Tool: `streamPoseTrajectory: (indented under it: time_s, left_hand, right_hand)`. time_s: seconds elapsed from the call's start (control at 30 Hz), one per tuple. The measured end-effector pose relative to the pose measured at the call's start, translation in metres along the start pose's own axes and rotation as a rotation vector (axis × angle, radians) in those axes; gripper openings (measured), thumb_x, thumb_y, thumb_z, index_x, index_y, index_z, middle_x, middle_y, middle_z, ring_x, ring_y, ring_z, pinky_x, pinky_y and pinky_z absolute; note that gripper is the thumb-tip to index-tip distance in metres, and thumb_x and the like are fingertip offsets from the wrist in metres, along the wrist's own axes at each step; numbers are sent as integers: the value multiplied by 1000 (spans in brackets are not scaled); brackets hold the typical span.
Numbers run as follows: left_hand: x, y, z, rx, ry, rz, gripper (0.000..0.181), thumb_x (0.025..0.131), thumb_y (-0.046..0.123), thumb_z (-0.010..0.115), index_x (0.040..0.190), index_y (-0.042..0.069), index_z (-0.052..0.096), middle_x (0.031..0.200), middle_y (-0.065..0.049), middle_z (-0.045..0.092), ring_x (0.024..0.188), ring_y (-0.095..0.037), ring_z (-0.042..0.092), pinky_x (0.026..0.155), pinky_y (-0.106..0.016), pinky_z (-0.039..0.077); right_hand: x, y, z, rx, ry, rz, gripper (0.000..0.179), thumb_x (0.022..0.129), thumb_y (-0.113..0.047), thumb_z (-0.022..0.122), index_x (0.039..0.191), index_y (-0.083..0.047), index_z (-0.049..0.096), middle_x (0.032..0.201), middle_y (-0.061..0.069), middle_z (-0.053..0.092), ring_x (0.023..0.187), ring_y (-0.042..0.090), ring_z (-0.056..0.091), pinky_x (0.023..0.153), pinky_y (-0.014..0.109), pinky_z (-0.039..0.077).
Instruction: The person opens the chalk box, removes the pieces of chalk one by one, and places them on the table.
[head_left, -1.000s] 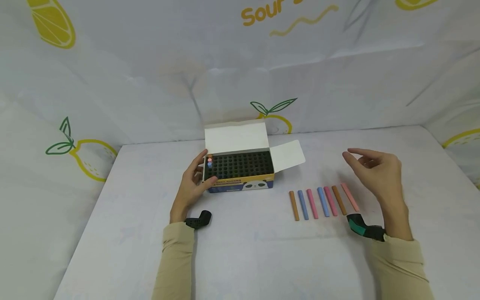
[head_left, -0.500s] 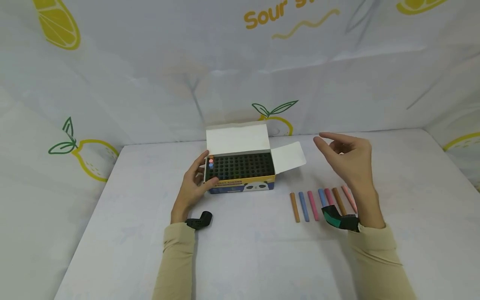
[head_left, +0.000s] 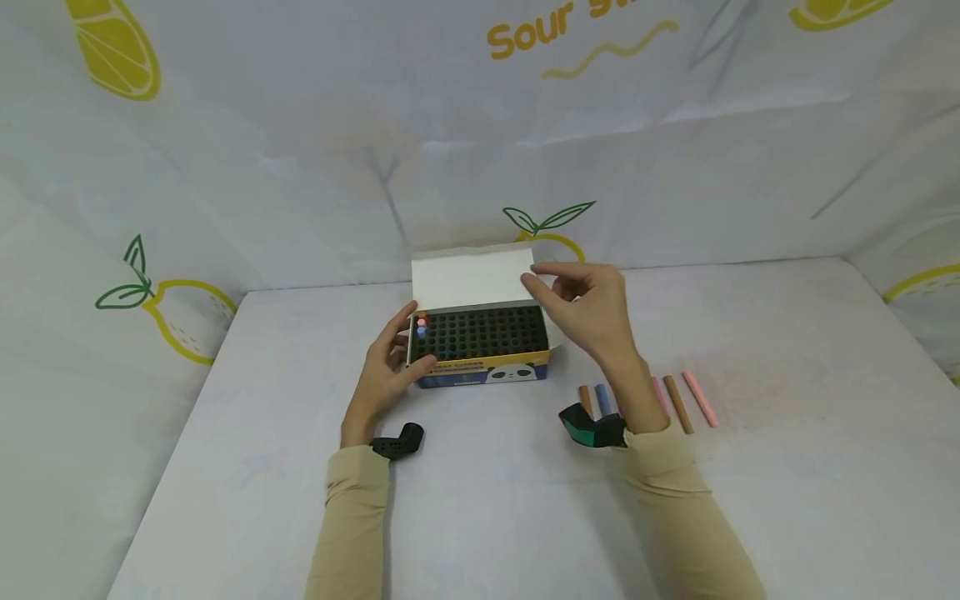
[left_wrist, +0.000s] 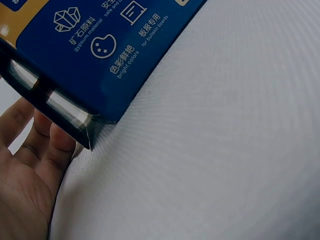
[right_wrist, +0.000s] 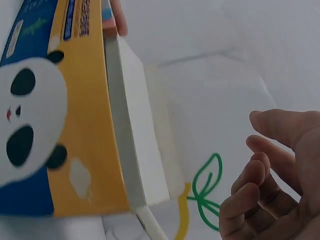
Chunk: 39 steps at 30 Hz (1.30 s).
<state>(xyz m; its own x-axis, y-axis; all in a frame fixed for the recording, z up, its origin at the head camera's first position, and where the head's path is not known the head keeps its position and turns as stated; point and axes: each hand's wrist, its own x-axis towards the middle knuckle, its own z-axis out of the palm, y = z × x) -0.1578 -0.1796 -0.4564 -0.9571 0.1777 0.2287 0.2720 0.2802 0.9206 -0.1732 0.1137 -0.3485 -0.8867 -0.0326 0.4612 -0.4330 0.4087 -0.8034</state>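
A yellow-and-blue chalk box [head_left: 482,372] with a panda print stands with its white lid [head_left: 468,280] raised. Its black insert [head_left: 483,330] has rows of holes. At the insert's left end, brown, pink and blue chalk ends [head_left: 422,323] stick up. My left hand [head_left: 382,371] grips the box's left end, thumb at the front corner and fingers at the side. Above the box's right end, my right hand [head_left: 588,308] hovers in front of the side flap. In the right wrist view its thumb and index finger [right_wrist: 275,145] are apart with nothing between them.
Several chalk sticks lie in a row right of the box, among them a brown stick [head_left: 678,404] and a pink stick [head_left: 701,398]. My right forearm covers part of the row. A white lemon-print cloth [head_left: 322,192] rises behind the table [head_left: 480,525].
My right hand has moved left from over the right side of the table to the box's right end. The left hand has kept its grip on the box.
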Motion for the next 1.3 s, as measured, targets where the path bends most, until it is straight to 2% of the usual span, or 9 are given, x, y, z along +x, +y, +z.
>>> streamPoseTrajectory:
  time_s: [0.1,0.27,0.43,0.57,0.7,0.87,1.1,1.3]
  left_hand:
    - [1,0,0,2,2,3,81,88,24,77,159,26,39,139,-17,53,96,-20,50,78,-25,45]
    - [2,0,0,4,10,2,80,88,22,76,159,25,39,140,-17,52,96,-19,50,78,-24,45]
    - [2,-1,-1,-17,1,14,80,89,20,76,159,23,39,141,-18,51,95,-18,50,76,-23,45]
    - [2,-1,-1,-27,-3,22,79,89,22,76,159,23,39,142,-18,50,94,-17,50,75,-22,45]
    - [2,-1,-1,-26,-3,32,79,89,23,77,159,23,39,143,-18,50,94,-17,50,75,-21,44]
    - [2,0,-1,-32,-1,41,80,89,21,77,159,23,39,142,-18,51,93,-16,51,75,-21,44]
    - [1,-1,-1,-29,0,40,80,88,22,78,159,23,40,141,-19,50,93,-16,50,74,-22,43]
    - [1,-3,-2,-27,-2,54,80,89,19,77,159,21,40,141,-19,52,92,-16,50,74,-20,43]
  right_hand:
    - [1,-7,22,46,-51,-28,20,87,-11,79,104,1,81,58,12,58,53,9,45,52,22,35]
    - [2,-12,57,95,-154,-53,20,89,-12,78,104,2,80,59,13,62,51,9,46,51,22,37]
    - [-2,-13,88,80,-242,-18,21,89,-16,78,104,-1,81,66,13,66,52,9,47,52,21,36]
    - [-5,-14,105,30,-300,-1,20,90,-17,79,105,-3,82,64,12,65,49,8,42,48,20,32]
    - [-8,-16,114,-56,-342,35,20,90,-18,78,106,-7,82,61,8,63,46,7,37,46,19,28]
    - [-10,-19,119,-147,-358,73,19,89,-20,79,104,-8,83,65,6,64,47,7,40,46,18,30]
    - [-13,-22,122,-203,-352,119,18,89,-22,81,99,-7,83,71,7,69,50,8,47,46,18,33]
    - [-15,-21,124,-221,-331,106,15,89,-20,79,98,-9,84,77,4,71,56,8,54,48,18,38]
